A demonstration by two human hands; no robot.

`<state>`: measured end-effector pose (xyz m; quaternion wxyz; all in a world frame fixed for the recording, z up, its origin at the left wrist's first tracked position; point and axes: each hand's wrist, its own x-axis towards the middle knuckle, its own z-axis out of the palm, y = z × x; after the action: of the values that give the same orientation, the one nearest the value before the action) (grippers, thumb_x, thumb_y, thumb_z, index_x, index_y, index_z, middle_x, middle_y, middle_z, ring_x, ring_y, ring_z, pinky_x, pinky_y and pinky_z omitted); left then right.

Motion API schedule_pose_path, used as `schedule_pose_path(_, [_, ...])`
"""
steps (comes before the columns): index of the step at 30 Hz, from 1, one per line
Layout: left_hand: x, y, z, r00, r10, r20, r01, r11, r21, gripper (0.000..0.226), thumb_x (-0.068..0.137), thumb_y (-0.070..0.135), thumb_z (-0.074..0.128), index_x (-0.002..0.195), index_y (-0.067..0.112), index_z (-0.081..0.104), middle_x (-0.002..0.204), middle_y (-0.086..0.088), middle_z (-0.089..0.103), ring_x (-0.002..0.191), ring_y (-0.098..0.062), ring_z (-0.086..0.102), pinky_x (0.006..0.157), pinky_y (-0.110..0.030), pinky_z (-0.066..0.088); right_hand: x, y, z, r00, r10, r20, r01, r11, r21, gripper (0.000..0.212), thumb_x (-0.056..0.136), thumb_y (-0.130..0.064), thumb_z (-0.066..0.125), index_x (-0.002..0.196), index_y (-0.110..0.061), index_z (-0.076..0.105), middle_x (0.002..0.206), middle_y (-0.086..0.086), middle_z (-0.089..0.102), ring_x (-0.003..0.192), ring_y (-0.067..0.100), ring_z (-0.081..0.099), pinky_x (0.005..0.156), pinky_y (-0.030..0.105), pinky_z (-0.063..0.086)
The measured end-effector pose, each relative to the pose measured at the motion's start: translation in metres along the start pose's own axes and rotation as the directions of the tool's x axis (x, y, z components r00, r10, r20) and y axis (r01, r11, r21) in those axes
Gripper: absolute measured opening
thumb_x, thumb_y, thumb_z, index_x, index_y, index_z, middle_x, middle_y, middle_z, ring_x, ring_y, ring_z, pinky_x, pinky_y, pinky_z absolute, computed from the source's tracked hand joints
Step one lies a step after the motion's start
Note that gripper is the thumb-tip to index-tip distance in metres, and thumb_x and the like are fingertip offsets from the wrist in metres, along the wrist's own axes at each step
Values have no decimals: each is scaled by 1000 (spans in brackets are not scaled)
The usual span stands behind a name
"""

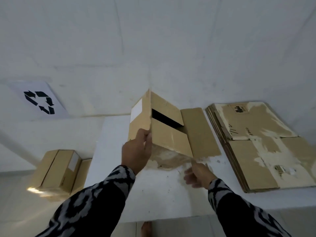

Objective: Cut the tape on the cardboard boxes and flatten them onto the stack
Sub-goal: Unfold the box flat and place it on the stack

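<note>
A brown cardboard box (164, 124) stands tilted on the white table (162, 194), its flaps parted to a dark gap and one flap lying open to the right. My left hand (136, 153) grips the box's near vertical edge. My right hand (199, 174) is blurred just below the box's lower right corner, beside torn tape residue; whether it holds anything cannot be told. A stack of flattened boxes (263, 147) lies on the table at the right.
Two closed cardboard boxes (58, 170) sit on the floor at the left. A white sheet with a recycling symbol (40, 101) hangs on the wall. A bare foot (146, 228) shows below the table's front edge.
</note>
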<state>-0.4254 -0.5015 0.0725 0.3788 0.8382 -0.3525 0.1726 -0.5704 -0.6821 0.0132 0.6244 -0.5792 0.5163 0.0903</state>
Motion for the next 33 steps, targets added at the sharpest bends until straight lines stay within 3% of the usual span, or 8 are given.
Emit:
schedule_pose_path(3, [11, 25, 15, 996, 76, 44, -77, 997, 19, 17, 97, 48, 34, 97, 32, 41, 65, 2, 68, 46, -26, 59, 42, -36, 47, -25, -6, 2, 936, -306, -172, 293, 951, -96, 48, 103, -43, 42, 77, -9, 63, 64, 5, 64, 58, 19, 63, 59, 30, 45])
schedule_pose_path(8, [23, 63, 45, 975, 129, 182, -134, 991, 11, 31, 101, 47, 34, 104, 22, 52, 67, -1, 65, 53, -29, 61, 45, -32, 41, -72, -60, 11, 565, -759, -323, 778, 621, -97, 28, 95, -55, 50, 110, -34, 59, 100, -14, 61, 87, 2, 59, 65, 13, 45])
schedule_pose_path(11, [5, 60, 53, 930, 81, 359, -23, 987, -162, 31, 103, 45, 36, 127, 29, 47, 116, 2, 68, 110, -23, 63, 83, -35, 50, -62, -81, -3, 591, -716, -372, 690, 687, -226, 31, 97, -51, 50, 101, -22, 60, 93, -5, 60, 85, 9, 60, 57, 17, 37])
schedule_pose_path(14, [-17, 24, 51, 928, -215, 303, 291, 927, -236, 46, 102, 43, 39, 144, 25, 37, 157, 2, 32, 149, -20, 17, 116, -39, 25, -44, -78, -24, 685, -585, -435, 571, 801, -178, 36, 102, -38, 44, 93, -8, 62, 80, 3, 61, 79, 25, 62, 54, 25, 36])
schedule_pose_path(18, [-9, -4, 45, 701, -530, 478, 667, 723, -176, 46, 104, 44, 33, 141, 18, 45, 139, -2, 53, 124, -21, 47, 100, -34, 39, -40, -81, -24, 743, -496, -449, 520, 851, -78, 36, 102, -33, 45, 83, -8, 62, 80, 8, 65, 83, 32, 64, 73, 40, 52])
schedule_pose_path(24, [-14, -1, 13, 783, -545, 300, 615, 749, -245, 27, 105, 42, 33, 115, 33, 56, 96, 22, 61, 86, 6, 54, 66, -10, 38, -52, -93, 1, 829, -414, -376, 517, 823, 234, 31, 102, -28, 48, 89, -4, 63, 74, 8, 70, 64, 26, 67, 58, 38, 58])
schedule_pose_path(27, [-21, -7, -6, 770, -582, 260, 637, 720, -274, 25, 103, 45, 35, 108, 29, 54, 98, 20, 60, 89, 2, 56, 66, -13, 40, -47, -82, 11, 800, -431, -418, 510, 855, 93, 30, 102, -33, 45, 99, -7, 60, 87, 11, 67, 78, 29, 65, 77, 49, 57])
schedule_pose_path(33, [19, -53, -12, 744, -510, 431, 598, 796, -90, 50, 98, 42, 46, 142, 26, 30, 132, 3, 46, 119, -26, 49, 98, -39, 41, -50, -54, 35, 770, -431, -470, 480, 877, -18, 41, 105, -38, 39, 80, -8, 53, 78, 11, 56, 69, 24, 54, 60, 35, 43])
